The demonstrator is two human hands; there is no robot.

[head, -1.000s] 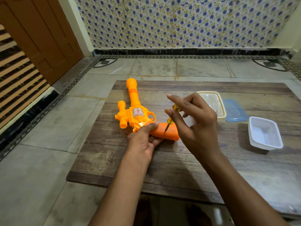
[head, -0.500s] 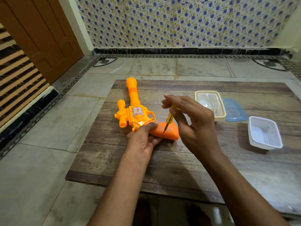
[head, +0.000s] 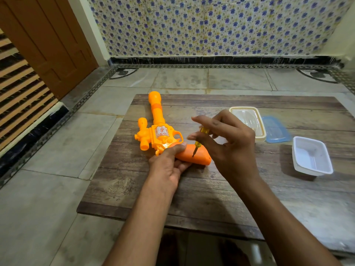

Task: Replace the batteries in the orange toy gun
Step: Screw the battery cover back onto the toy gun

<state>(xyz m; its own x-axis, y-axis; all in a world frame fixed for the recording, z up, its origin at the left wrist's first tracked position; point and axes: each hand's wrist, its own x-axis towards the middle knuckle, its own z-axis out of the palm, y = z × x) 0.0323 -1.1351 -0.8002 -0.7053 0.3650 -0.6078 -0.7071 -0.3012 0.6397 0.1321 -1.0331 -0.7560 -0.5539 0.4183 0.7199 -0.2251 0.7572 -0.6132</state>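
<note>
The orange toy gun [head: 159, 135] is pinned near the counter's [head: 134, 189] left edge by the left hand [head: 169, 166]; a yellow screwdriver [head: 198, 140] is pinched by the right hand [head: 230, 148], tip on the grip.

1. A wooden bench [head: 192, 198] stands on a grey tiled floor [head: 48, 198].
2. On the bench's right: a cream-rimmed clear container [head: 247, 120], a blue lid [head: 276, 131] touching it, and a white tray [head: 311, 156] apart.
3. A brown door [head: 48, 41] at left.
4. Blue-flowered wall tiles [head: 211, 25] behind.
</note>
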